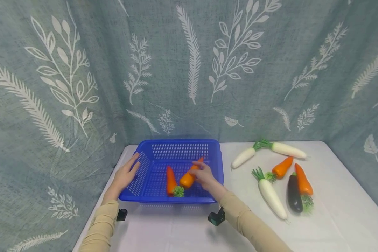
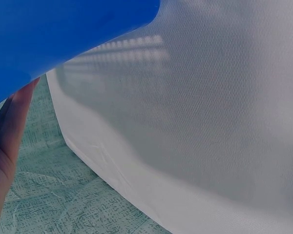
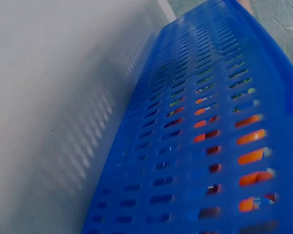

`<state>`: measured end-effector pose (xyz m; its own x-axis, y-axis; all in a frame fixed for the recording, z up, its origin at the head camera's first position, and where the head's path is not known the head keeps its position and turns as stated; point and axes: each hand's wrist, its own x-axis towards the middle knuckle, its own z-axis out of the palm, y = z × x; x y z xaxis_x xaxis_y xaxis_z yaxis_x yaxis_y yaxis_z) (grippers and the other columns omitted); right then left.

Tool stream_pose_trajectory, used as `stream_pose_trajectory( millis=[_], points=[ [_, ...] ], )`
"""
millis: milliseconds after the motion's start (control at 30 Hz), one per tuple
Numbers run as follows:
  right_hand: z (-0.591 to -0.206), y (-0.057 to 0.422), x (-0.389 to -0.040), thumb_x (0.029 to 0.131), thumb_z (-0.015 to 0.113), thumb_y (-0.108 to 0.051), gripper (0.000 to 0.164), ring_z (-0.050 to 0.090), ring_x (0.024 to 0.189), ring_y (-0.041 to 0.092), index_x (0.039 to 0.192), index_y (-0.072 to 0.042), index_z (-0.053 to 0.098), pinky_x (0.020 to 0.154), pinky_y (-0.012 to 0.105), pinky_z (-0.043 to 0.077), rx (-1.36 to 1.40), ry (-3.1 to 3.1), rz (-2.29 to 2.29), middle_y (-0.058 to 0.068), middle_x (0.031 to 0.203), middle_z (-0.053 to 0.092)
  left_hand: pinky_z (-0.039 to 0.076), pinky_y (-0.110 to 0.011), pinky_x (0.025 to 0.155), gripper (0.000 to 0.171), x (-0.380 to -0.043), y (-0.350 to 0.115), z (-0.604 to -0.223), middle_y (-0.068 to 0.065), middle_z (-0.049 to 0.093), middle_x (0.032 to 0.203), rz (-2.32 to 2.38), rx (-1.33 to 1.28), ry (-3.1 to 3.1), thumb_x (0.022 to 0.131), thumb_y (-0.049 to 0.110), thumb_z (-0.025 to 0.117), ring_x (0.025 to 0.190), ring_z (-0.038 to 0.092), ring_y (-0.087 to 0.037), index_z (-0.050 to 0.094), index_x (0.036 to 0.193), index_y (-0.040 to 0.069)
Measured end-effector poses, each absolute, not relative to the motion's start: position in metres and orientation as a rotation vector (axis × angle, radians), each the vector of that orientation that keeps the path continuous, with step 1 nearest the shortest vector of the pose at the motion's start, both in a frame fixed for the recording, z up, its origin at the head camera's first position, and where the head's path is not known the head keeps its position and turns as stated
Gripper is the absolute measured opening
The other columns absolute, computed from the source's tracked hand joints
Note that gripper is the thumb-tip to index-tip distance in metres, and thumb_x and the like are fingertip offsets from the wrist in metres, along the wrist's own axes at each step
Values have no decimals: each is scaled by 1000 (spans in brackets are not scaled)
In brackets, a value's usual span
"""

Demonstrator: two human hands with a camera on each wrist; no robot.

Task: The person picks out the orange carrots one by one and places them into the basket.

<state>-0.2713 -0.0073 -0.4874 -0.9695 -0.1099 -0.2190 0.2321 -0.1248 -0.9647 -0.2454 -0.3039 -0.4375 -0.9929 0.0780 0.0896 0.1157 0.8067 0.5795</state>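
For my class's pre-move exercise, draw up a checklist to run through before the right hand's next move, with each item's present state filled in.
1. Blue plastic basket upright on the table: ok.
2. Left hand at the basket's left rim: ok.
3. Right hand clear of the upper carrot: not ok; fingers and thumb are on it.
4. Upper carrot's weight fully on the basket floor: cannot tell.
5. Lower carrot lying inside the basket: ok.
6. All carrots in the basket: not ok; two lie on the table to the right, near the eggplant.
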Motion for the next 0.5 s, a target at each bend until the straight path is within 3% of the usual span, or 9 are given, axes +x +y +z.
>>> stream_pose_trajectory(
  millis=[33,167,233,333,500],
  points=[
    [-508,-9,-283,77,69,-2,47,63,94,28,123,-4,59,79,38,58,135,1916,-2196,23,118,56,23,-59,112,54,-246,-304,-438,-20,24,155,-944,-157,-2927,104,33,32,138,28,-45,26,149,4],
    [-526,-18,-292,74,71,-2,46,63,87,22,118,-8,62,68,31,58,171,1999,-2142,17,113,59,23,-59,113,54,-246,-304,-438,-19,25,155,-944,-160,-2921,104,33,32,138,29,-44,26,149,3],
    [-516,-25,-288,77,67,3,49,63,92,28,125,-4,58,73,36,58,245,2042,-2062,21,121,57,23,-59,112,54,-246,-304,-438,-19,25,154,-939,-159,-2920,104,32,32,138,29,-45,27,149,3],
    [-522,-33,-292,76,69,2,48,64,86,27,123,-3,59,67,36,58,222,2081,-2028,21,115,59,24,-60,112,54,-246,-303,-438,-20,25,154,-933,-158,-2924,104,32,32,137,29,-45,27,149,3],
    [-505,-43,-286,79,70,0,46,63,95,30,124,-3,59,73,37,58,278,2200,-1876,21,120,60,24,-61,112,54,-246,-302,-436,-19,26,154,-929,-148,-2928,104,32,32,137,30,-45,27,149,4]
  ],
)
